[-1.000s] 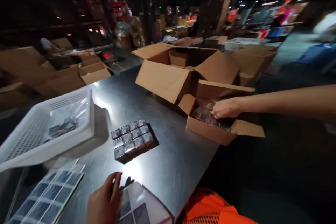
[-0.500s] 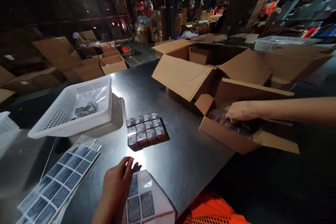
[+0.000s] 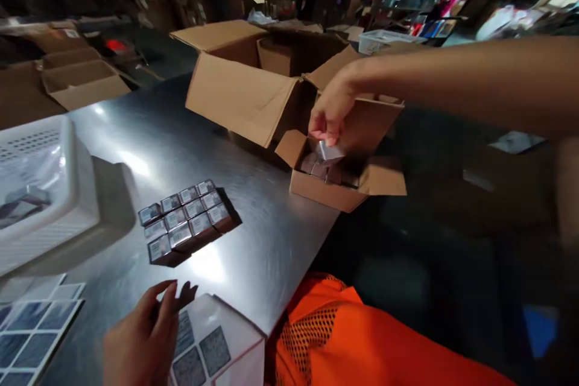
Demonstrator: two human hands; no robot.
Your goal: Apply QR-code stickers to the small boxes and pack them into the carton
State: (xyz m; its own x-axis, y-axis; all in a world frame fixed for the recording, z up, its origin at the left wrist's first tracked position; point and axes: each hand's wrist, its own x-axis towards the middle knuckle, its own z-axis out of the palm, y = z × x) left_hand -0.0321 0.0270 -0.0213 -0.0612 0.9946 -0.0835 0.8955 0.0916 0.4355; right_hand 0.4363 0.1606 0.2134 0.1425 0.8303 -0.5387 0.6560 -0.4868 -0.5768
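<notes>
Left hand (image 3: pixel 140 338) lies at the near table edge, fingers loosely spread, resting flat on a label sheet (image 3: pixel 212 347) and gripping nothing. Beyond it, a block of small boxes (image 3: pixel 185 222) stands on the metal table (image 3: pixel 149 145). Farther right, right hand (image 3: pixel 332 110) pinches one small box (image 3: pixel 329 151) by its fingertips, just above the open carton (image 3: pixel 337 184) of similar boxes. A larger open carton (image 3: pixel 246 87) sits behind.

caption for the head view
Right hand lifts a small dark box from a cardboard carton; left hand on label sheet.
</notes>
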